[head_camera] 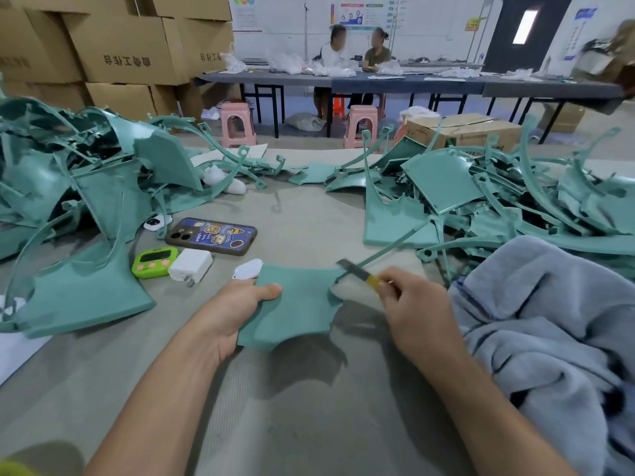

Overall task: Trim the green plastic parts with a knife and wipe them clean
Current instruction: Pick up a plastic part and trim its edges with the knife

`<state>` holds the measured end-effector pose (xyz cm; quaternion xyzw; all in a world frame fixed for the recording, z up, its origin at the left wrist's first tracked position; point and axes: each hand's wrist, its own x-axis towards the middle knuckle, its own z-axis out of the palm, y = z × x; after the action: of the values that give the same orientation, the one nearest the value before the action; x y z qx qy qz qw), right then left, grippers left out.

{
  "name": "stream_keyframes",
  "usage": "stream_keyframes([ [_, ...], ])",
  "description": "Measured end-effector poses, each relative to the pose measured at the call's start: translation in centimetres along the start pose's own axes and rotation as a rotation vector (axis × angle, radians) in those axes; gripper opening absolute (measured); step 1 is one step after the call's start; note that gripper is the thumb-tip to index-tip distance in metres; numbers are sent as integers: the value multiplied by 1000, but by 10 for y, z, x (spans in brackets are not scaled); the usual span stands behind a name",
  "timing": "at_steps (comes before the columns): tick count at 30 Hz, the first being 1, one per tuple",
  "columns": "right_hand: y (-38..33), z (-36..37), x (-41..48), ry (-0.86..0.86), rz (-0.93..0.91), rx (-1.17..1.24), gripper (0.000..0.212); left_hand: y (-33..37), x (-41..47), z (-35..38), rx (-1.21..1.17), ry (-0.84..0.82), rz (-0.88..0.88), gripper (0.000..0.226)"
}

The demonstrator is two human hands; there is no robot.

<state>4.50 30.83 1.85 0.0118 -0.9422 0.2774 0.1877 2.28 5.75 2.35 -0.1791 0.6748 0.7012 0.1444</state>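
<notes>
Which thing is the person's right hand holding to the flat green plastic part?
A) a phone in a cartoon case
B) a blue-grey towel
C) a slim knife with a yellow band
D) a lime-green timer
C: the right hand pinches the slim knife with a yellow band, blade at the edge of the flat green plastic part.

Left hand (237,310) grips green plastic part (295,304) by its left edge above table (292,407); right hand (417,304) holds knife (357,273), blade at part's upper right corner; phone (211,236) beyond part's left.
</notes>
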Motion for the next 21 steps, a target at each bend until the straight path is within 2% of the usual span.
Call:
stream_keyframes([
  [3, 14, -8, 9, 250, 237, 59, 22, -1, 1, 1, 16, 16, 11, 14],
  [5, 17, -12, 8, 334, 221, 129, 21, -1, 1, 2, 3, 19, 16, 15],
  [7, 9, -12, 1, 281, 0, 145, 13, -1, 1, 4, -13, 13, 21, 17],
  [9, -2, -6, -6, 113, -131, 106, 12, -1, 0, 3, -28, -1, 18, 18],
  [10, -3, -2, -7, 54, -132, 58, 15, -2, -1, 2, -36, -9, 14, 17],
  [12, 2, 1, -1, 71, -21, -28, 19, -2, 0, -1, -46, -12, 6, 15],
  [15, 17, -10, 6, 300, 207, 42, 19, -3, 1, 0, -15, 15, 21, 14],
  [17, 19, -12, 3, 345, 167, 152, 15, -4, 1, 2, -11, 35, 38, 11],
  [21, 2, 0, -6, 122, -40, 269, 11, -3, 1, 3, -50, 28, 42, 12],
])
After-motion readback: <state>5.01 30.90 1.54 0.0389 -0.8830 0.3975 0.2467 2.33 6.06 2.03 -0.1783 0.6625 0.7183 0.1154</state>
